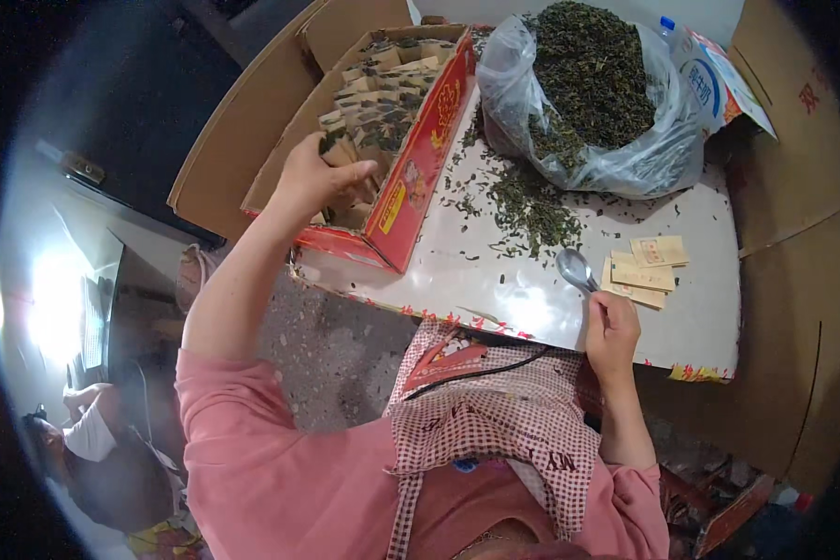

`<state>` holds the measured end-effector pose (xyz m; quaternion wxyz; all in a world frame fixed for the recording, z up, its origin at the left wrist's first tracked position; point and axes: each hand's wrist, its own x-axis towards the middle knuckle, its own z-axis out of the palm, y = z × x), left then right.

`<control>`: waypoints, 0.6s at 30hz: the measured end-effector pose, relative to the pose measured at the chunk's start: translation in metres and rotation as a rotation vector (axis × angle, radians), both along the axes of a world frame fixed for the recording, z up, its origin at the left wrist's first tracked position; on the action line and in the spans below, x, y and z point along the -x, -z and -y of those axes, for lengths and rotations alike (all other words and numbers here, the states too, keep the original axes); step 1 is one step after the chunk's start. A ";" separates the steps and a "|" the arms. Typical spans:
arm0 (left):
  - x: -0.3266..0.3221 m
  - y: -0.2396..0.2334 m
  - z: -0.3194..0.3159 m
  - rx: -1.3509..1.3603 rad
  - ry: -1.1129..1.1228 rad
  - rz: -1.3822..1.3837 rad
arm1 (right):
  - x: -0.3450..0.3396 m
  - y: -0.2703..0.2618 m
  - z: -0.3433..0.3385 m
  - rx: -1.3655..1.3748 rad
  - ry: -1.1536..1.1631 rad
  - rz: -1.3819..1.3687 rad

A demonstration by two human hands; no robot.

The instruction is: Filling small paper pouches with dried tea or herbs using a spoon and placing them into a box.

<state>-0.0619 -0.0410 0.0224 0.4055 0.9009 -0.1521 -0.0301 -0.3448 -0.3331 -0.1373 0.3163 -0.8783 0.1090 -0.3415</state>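
Observation:
My left hand (pixel 318 175) reaches into a red cardboard box (pixel 427 140) at the upper left. Its thumb and fingers are around small brown paper packets (pixel 339 150); the fingers are partly hidden. More open-topped packets with dark dried leaves fill the far part of the box. My right hand (pixel 612 332) grips the handle of a metal spoon (pixel 575 267) at the table's front edge, bowl pointing away from me. Several flat paper packets (pixel 644 269) lie overlapped just beyond that hand. Loose dried leaves (pixel 535 217) are scattered past the spoon.
A clear plastic bag (pixel 507 77) heaped with dried leaves (pixel 588 77) stands on the white table (pixel 462 287). Behind it are a printed carton (pixel 714 84) and a blue bottle cap (pixel 666 24). Cardboard panels (pixel 798 210) flank the table. Another person (pixel 105 448) sits at the far left.

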 end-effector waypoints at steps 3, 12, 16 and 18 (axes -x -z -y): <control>-0.018 0.011 -0.003 -0.233 0.000 -0.018 | 0.000 -0.004 -0.003 -0.010 0.007 -0.018; -0.019 0.016 0.025 -0.412 -0.031 -0.147 | -0.001 -0.004 -0.001 0.021 -0.002 0.014; -0.043 0.040 0.012 -0.432 -0.015 -0.114 | -0.001 -0.005 -0.002 0.013 -0.023 0.023; -0.047 0.044 0.010 -0.498 0.015 0.016 | -0.002 -0.005 -0.002 0.024 -0.024 0.026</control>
